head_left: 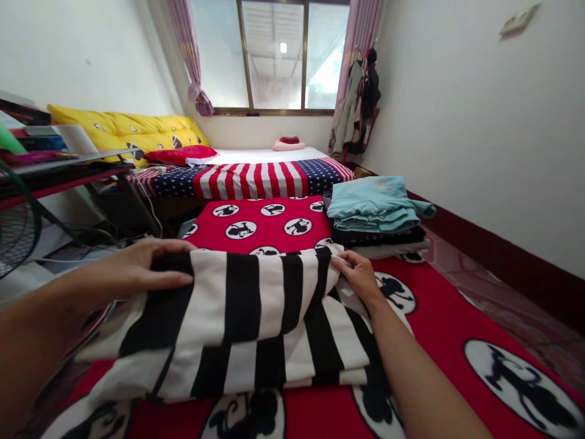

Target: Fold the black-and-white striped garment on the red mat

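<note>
A black-and-white striped garment lies folded over itself on a red blanket printed with black figures in white circles. My left hand rests flat on the garment's far left corner, fingers together. My right hand pinches the garment's far right edge between thumb and fingers.
A stack of folded clothes, teal on top, sits just beyond my right hand. Behind lie a stars-and-stripes cover, yellow pillows and a red pillow. A fan and a cluttered shelf stand on the left; the wall runs along the right.
</note>
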Motion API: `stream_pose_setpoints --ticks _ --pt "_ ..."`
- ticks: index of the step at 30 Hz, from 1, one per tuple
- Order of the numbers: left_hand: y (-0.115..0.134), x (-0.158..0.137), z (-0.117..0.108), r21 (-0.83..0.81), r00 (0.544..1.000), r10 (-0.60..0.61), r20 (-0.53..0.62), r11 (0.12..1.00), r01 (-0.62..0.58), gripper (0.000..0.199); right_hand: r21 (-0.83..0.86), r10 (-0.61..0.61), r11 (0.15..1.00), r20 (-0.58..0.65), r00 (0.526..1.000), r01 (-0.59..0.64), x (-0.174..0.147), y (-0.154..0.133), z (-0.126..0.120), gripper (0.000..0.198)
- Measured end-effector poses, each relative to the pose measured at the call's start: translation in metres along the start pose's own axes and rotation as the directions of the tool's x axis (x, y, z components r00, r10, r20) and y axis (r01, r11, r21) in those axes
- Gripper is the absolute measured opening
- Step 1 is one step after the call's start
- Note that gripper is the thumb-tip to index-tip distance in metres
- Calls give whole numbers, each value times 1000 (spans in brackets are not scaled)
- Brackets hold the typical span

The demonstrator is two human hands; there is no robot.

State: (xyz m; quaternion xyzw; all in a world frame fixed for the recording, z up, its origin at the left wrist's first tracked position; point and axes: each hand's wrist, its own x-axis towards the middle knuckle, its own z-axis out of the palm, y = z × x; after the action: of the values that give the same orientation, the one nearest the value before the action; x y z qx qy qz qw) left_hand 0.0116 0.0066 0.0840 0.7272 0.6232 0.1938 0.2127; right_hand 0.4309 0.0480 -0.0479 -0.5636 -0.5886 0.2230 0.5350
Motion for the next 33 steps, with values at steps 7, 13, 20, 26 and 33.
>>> stream_pose_setpoints --ticks 7,13,20,26,33 --pt "-7 45 68 509 949 285 -134 842 -181 39 -167 -81 985 -240 967 41 2 18 -1 30" --pt "31 16 156 158 828 560 33 815 -558 33 -78 196 973 -227 954 -219 1 29 -10 41" --pt "58 61 173 67 813 578 -71 816 -574 34 -88 74 992 -151 986 -88 1 33 -4 43" --pt "53 110 167 281 853 521 -2 819 -500 40 -164 60 984 -59 996 -69 3 36 -3 31" --pt "36 103 161 335 885 454 -104 854 -399 32 -225 103 964 -189 976 -145 5 29 -2 31"
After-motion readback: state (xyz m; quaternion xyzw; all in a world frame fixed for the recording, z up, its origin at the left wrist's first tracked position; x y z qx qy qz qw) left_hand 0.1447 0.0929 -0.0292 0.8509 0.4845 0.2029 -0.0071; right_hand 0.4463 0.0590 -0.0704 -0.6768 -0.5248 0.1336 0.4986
